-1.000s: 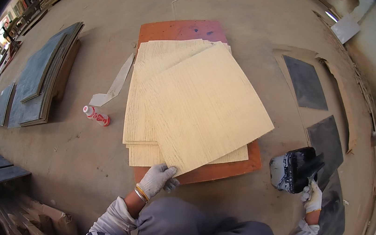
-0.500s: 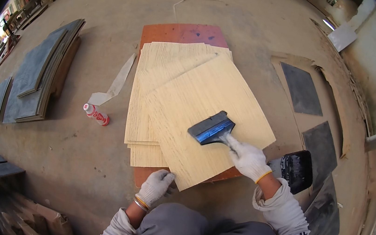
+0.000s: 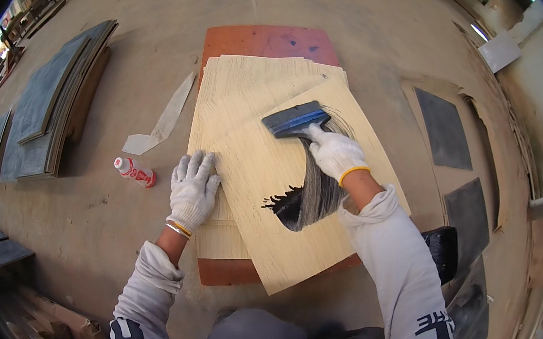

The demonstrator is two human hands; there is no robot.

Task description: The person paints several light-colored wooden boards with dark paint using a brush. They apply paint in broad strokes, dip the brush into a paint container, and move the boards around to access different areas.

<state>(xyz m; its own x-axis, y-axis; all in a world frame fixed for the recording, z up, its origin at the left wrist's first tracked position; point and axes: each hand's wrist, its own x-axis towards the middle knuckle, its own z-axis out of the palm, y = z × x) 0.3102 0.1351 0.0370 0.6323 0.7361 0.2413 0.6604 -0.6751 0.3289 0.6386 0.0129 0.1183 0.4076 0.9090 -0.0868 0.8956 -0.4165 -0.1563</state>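
My gloved right hand (image 3: 339, 156) is closed around the handle of a wide scraper (image 3: 296, 120) with a blue and black blade. The blade rests on the top pale wood-grain sheet (image 3: 329, 250), which lies askew over a stack of similar sheets (image 3: 241, 84). A curved streak of black paste (image 3: 290, 210) runs from a thick blob up to the scraper. At the stack's left edge, my gloved left hand (image 3: 193, 189) lies with fingers stretched out and touching the sheets. Beneath the stack is a reddish-brown board (image 3: 267, 39).
A black container (image 3: 442, 251) stands right of the sheets, partly behind my right sleeve. Dark panels (image 3: 443, 129) lie farther right. On the left are a white-and-red bottle (image 3: 135, 172), a pale strip (image 3: 168, 116) and a stack of grey boards (image 3: 56, 102).
The scraper moved up and away, leaving a black blob and smear on the top sheet. My left hand shifted from the near edge up to the stack's left side.
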